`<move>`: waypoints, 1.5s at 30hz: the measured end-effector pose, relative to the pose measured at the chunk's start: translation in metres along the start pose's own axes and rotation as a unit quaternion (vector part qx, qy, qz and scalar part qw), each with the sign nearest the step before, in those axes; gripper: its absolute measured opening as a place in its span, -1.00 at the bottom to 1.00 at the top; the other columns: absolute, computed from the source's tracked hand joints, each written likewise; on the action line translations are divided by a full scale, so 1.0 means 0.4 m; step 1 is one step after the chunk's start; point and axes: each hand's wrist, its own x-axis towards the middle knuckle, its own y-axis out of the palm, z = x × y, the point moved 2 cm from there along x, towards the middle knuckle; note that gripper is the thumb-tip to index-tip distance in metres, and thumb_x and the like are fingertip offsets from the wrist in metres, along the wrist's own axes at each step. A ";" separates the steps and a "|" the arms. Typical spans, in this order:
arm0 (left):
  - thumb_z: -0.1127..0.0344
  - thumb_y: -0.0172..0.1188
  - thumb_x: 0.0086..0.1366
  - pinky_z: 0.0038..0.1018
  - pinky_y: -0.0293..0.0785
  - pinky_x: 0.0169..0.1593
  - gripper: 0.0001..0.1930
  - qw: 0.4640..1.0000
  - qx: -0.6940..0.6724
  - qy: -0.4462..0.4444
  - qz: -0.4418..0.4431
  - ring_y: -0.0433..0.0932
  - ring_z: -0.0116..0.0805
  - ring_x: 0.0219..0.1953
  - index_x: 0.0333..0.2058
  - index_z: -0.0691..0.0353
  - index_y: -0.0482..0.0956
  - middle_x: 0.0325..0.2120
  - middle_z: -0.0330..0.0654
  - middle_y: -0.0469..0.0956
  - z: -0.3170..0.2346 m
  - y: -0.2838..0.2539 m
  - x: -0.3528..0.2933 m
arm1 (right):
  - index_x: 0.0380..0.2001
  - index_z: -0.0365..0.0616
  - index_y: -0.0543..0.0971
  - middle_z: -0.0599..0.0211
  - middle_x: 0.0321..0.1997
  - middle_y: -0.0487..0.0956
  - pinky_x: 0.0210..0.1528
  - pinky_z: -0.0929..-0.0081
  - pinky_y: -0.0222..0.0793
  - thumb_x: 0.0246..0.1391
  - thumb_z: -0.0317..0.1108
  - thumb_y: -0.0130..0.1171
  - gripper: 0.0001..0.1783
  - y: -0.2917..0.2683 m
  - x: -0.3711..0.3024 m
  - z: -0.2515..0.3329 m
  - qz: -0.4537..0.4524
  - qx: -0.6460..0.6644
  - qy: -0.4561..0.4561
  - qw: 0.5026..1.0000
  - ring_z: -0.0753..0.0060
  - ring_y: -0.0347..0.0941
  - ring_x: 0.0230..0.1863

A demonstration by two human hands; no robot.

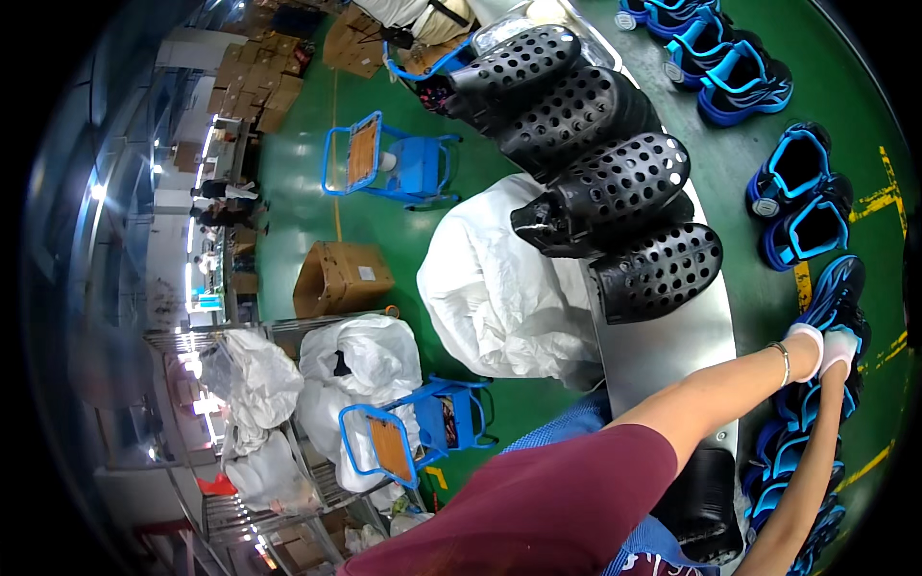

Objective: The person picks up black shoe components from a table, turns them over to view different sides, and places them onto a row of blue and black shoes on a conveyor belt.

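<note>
While both gloved hands [821, 350] meet, fingers [837, 348] touch a blue shoe sole [837, 293].

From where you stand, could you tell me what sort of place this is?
Most likely a shoe factory floor. Perforated black shoe moulds lie in a row on a metal conveyor, blue shoe soles lie on a green belt where both gloved hands work, and cardboard boxes stand around.

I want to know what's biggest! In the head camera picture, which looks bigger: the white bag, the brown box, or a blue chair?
1. White bag, largest.
2. Brown box and blue chair look alike; differing distance from the camera makes ranking unsure.
</note>
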 end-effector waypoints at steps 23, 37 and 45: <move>0.23 0.35 0.00 -0.34 0.61 -0.34 -0.73 0.992 0.107 -0.039 0.049 0.67 -0.32 -0.31 -0.25 0.06 0.71 -0.30 -0.28 0.67 -0.008 0.027 0.102 | -0.36 -0.21 0.59 0.04 -0.33 0.61 -0.27 0.24 0.46 0.19 -0.35 -0.08 -0.74 -0.085 -0.093 -0.056 -0.206 0.182 -0.048 0.960 0.07 0.55 -0.36; 0.34 0.15 0.11 -0.22 0.55 -0.08 -0.74 0.927 0.313 0.023 -0.208 0.58 -0.07 -0.16 -0.18 0.05 0.61 -0.15 -0.15 0.60 0.062 -0.164 -0.096 | -0.25 -0.18 0.62 0.13 -0.27 0.62 -0.16 0.45 0.46 0.14 -0.37 0.14 -0.84 -0.322 -0.973 0.028 -0.198 0.647 0.270 0.685 0.22 0.59 -0.27; 0.36 0.20 0.18 -0.29 0.34 0.15 -0.55 0.911 0.087 0.163 -0.368 0.41 -0.03 0.08 0.09 0.12 0.47 0.01 0.00 0.44 0.059 0.139 -0.422 | -0.23 -0.12 0.58 0.17 -0.29 0.58 -0.16 0.32 0.45 0.08 -0.32 0.15 -0.81 -0.337 -1.395 0.121 -0.142 0.593 0.277 0.742 0.10 0.53 -0.24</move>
